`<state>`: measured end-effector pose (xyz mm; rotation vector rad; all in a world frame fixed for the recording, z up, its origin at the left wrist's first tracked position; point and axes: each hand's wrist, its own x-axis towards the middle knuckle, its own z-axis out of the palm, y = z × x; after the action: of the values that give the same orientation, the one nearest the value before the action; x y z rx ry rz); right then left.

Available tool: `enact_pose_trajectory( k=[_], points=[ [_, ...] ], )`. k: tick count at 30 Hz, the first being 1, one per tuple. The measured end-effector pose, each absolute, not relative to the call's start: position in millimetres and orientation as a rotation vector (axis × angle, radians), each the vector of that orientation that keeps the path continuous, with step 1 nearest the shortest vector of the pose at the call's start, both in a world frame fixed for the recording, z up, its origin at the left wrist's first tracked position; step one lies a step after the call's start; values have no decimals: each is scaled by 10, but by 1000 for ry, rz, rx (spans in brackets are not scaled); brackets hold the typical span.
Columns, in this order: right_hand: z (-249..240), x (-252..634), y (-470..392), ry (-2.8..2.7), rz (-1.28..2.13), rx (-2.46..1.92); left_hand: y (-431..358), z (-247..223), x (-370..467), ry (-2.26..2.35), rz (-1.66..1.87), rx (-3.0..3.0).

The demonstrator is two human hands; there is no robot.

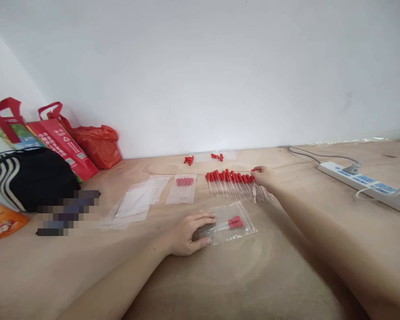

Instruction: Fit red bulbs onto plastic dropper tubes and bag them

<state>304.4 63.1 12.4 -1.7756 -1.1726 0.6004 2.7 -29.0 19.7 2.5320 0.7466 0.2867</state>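
Observation:
My left hand (190, 233) lies on the left end of a clear zip bag (250, 229), its fingers stretched out and apart from the thumb. Two droppers with red rubber bulbs (235, 221) are inside that bag, tips toward my palm. Farther back, a row of glass droppers with red bulbs (227, 176) is laid side by side on the wooden table. At the row's right end my right hand (264, 175) pinches a dropper (254, 192) by its red bulb; the fingers partly hide it. Left of the row, another zip bag (181, 195) holds several droppers.
Flat zip bags (136, 200) lie spread left of centre. Loose red bulbs (188, 160) rest near the wall on and beside a clear bag. A white power strip (363, 182) with a grey plug is at right. Shopping bags (62, 142) and a black bag (43, 178) stand left.

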Motion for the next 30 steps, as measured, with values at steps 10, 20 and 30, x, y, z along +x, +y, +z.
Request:
enact_pose_trajectory(
  k=[10,20,30],
  points=[
    [-126,3059,-61,-742,910,-1163,-299,211,38,788,270,2533],
    [-140,2698,-230,-620,1126,-1063,-324,228,41,861,252,2497],
    [-96,2636,-378,-1322,1247,-1280,-323,217,50,853,269,2502]
  ],
)
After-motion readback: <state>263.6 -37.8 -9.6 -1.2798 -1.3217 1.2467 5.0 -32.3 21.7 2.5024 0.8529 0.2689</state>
